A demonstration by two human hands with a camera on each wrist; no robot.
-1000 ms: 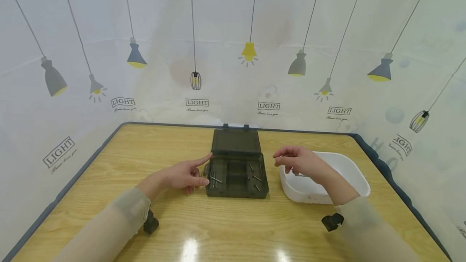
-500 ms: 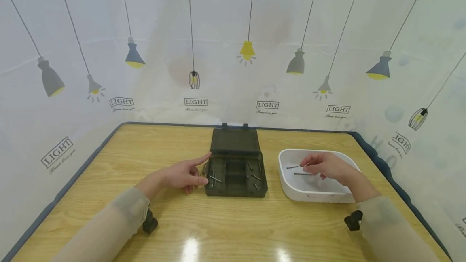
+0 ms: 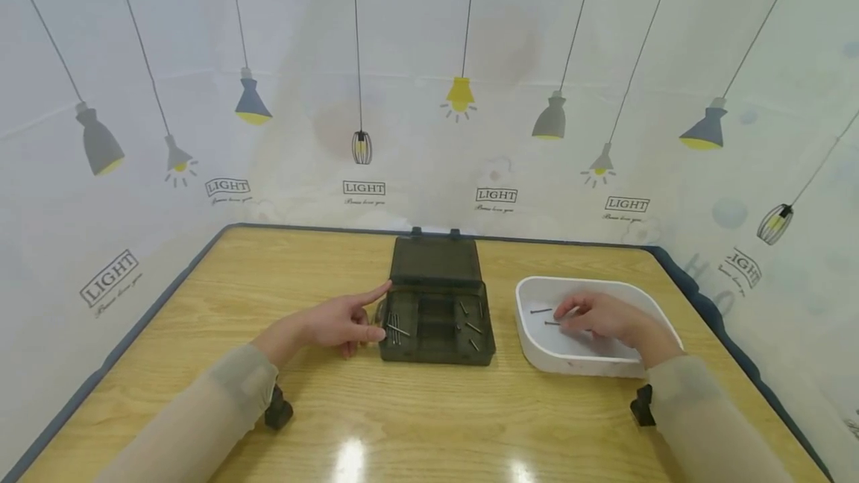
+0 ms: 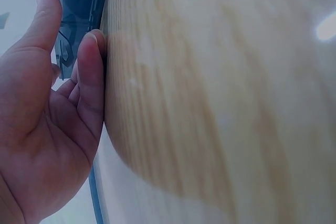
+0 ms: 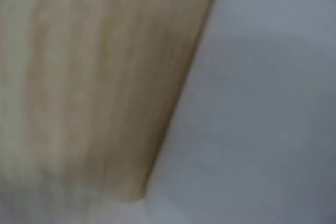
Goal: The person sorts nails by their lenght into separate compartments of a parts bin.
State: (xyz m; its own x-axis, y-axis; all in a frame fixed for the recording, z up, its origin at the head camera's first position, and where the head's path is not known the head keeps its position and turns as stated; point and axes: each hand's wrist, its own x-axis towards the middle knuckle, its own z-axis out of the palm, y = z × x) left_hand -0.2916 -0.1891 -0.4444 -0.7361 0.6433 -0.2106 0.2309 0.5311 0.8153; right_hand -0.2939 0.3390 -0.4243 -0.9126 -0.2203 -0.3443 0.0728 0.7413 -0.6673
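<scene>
A dark translucent plastic storage box (image 3: 436, 345) stands with its lid (image 3: 435, 259) raised at the back. Thin metal nail-like pieces (image 3: 396, 330) lie in its left compartment, and several more (image 3: 473, 328) lie scattered in the right one. My left hand (image 3: 335, 323) touches the box's left side, index finger and thumb stretched out; the left wrist view shows its palm and the box (image 4: 81, 11) beyond. My right hand (image 3: 604, 319) is down inside a white tray (image 3: 537, 356), fingertips bent over a thin nail-like piece (image 3: 552, 323). Whether they pinch it, I cannot tell.
Another nail-like piece (image 3: 540, 311) lies in the tray, left of the right hand. Box and tray stand apart on the wooden table (image 3: 429, 423). A wall cloth printed with lamps (image 3: 429, 133) hangs behind the table. The right wrist view shows only tabletop and the tray's side (image 5: 252, 119).
My right hand has moved right from the tray's left rim, then lowered into the tray onto the nail-like piece. The left hand stays at the box's side.
</scene>
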